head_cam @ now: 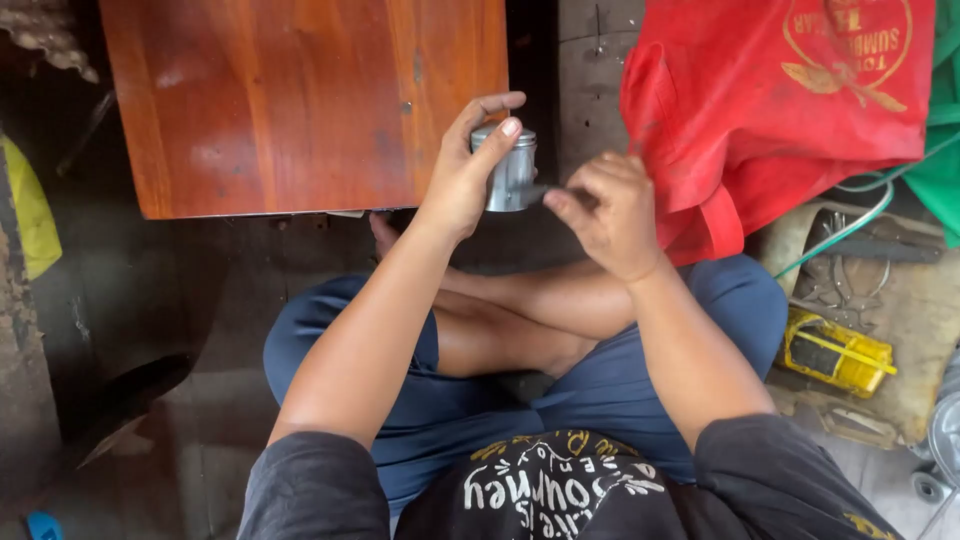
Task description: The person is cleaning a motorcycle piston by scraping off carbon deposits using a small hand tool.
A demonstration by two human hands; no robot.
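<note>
My left hand (462, 172) grips a small silver metal cylinder (512, 172), shaped like a piston, with the index finger laid over its top. My right hand (610, 212) is closed and pinches a small dark tool or pin against the cylinder's side; what it is cannot be made out. Both hands are raised above my crossed legs in blue shorts (620, 380), in front of a reddish wooden board (290, 100).
A red cloth bag (770, 120) lies to the right, with green fabric (940, 160) beside it. A yellow container (835, 350) rests on a dirty tray (900, 300) at the right. The floor (200, 300) is dark concrete.
</note>
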